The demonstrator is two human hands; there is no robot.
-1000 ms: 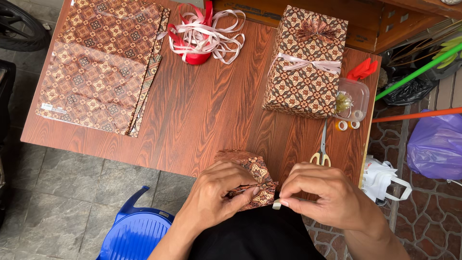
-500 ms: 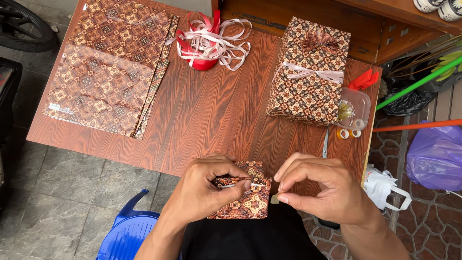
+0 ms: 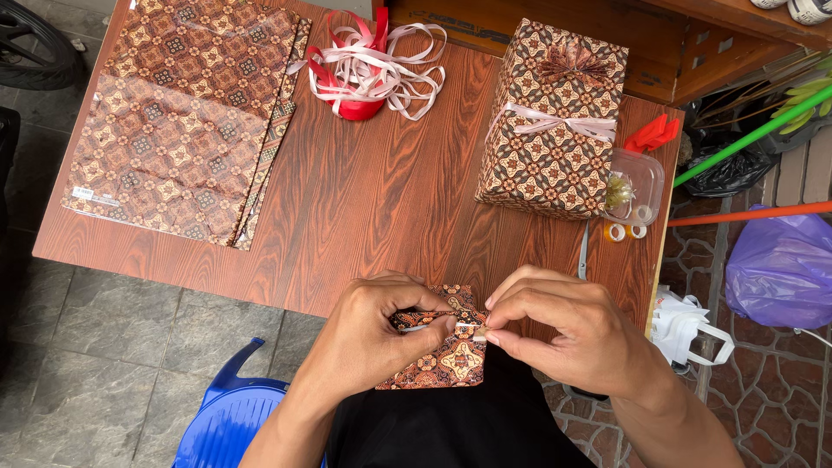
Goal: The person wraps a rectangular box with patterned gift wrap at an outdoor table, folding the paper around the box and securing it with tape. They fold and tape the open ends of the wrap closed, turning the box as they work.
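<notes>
1. Left hand (image 3: 373, 334) pinched tight on the folded batik paper piece (image 3: 446, 360), at the table's (image 3: 381, 217) near edge, over the lap.
2. Right hand (image 3: 568, 334): fingertips closed on a small pale strip (image 3: 479, 330), likely tape, at the fold.
3. Paper looks light, thin, creases easily; best gripped along the folded edge.
4. Wrapped box (image 3: 555, 121) sits well apart.

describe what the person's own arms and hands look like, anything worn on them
Both forearms are bare as far as the picture shows: no sleeves, no gloves, no watch or bracelet in view. The left hand and the right hand show no rings on the fingers that can be seen. The fingernails are short and unpainted. Below the arms, the person wears plain black clothing.
</notes>
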